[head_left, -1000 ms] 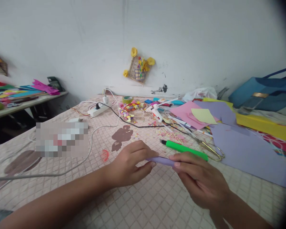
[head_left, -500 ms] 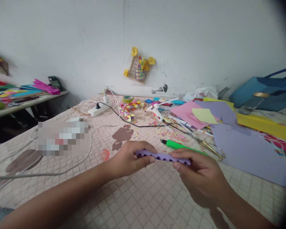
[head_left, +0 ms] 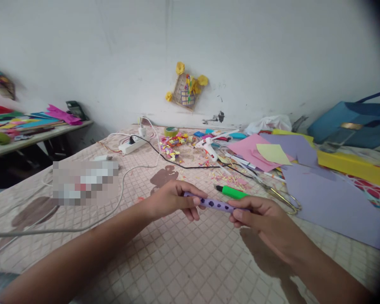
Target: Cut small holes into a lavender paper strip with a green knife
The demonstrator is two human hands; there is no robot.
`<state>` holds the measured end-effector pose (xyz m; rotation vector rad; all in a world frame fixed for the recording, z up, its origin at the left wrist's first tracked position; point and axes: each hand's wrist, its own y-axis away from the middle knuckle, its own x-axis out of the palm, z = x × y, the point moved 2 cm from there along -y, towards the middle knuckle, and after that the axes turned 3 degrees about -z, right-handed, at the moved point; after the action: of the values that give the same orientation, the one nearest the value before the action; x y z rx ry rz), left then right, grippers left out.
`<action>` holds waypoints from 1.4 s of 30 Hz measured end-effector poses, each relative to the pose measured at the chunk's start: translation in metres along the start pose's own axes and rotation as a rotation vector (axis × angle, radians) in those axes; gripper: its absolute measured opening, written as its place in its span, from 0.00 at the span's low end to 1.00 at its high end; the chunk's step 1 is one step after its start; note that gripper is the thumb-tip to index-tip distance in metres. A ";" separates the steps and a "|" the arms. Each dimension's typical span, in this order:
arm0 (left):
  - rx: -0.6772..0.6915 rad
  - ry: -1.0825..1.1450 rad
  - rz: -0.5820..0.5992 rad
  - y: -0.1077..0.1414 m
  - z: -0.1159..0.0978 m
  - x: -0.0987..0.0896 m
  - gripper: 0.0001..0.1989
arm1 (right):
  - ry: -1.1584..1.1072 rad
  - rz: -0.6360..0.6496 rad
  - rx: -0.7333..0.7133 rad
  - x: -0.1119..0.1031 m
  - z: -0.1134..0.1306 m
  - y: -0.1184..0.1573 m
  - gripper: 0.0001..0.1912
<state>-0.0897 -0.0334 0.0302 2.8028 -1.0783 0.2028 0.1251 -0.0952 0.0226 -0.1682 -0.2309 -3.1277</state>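
Observation:
A narrow purple paper strip (head_left: pixel 218 205) with a row of dark spots, perhaps rolled or folded, is held above the tabletop. My left hand (head_left: pixel 174 198) pinches its left end, thumb on the near side. At the other end my right hand (head_left: pixel 261 215) grips it between thumb and fingers. Just behind the right hand lies a green marker (head_left: pixel 232 192) with a dark tip, partly hidden by that hand. Scissors (head_left: pixel 281 197) with gold-coloured handles rest farther right, beside a large purple sheet (head_left: pixel 329 202).
A white glue gun (head_left: pixel 207 147) lies near paper scraps (head_left: pixel 174 145) at the back. Cords run from a power strip (head_left: pixel 134 145) across the tiled-pattern table. Pink paper (head_left: pixel 247 150), a yellow box-like piece (head_left: pixel 351 166) and a blue bag (head_left: pixel 351 122) occupy the right.
The purple strip has been turned in the hands, so its spots face the camera more. The left fingers have shifted underneath it, and the right hand covers more of its end.

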 end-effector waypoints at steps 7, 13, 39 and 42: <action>-0.106 0.096 0.122 -0.002 0.002 -0.009 0.16 | -0.127 0.043 0.100 -0.001 0.002 0.001 0.08; -0.192 0.177 0.276 -0.001 0.001 -0.017 0.14 | -0.145 0.098 0.124 -0.002 0.000 0.001 0.09; -0.159 0.132 0.205 0.002 -0.003 -0.009 0.13 | -0.003 0.080 0.117 -0.001 0.007 0.004 0.09; -0.156 0.116 0.188 0.002 -0.003 -0.009 0.13 | -0.004 0.088 0.109 -0.001 0.007 0.004 0.09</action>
<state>-0.0981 -0.0282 0.0316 2.5209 -1.2703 0.2835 0.1264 -0.0978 0.0303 -0.1785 -0.3824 -3.0179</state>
